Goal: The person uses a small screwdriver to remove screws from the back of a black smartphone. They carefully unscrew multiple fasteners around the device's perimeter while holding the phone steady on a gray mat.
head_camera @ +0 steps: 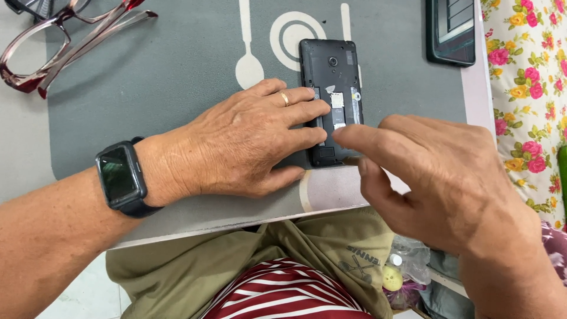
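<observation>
Now pinning the opened phone [331, 100] flat on the grey mat [177, 77] atop the counter with left hand [248, 142], grip spread, clasping nothing; right hand [437, 177] hovering loose, forefinger extended toward card slots. Likely calling next for fingertip precision.

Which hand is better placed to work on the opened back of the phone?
Probably the right hand: its fingertip hovers at the phone slots, free. The left hand lies flat, pinning the phone's edge.

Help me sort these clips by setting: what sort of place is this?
Probably a home table: a grey placemat with cutlery shapes, a floral cloth beside it, and reading glasses lying by an opened phone.
</observation>
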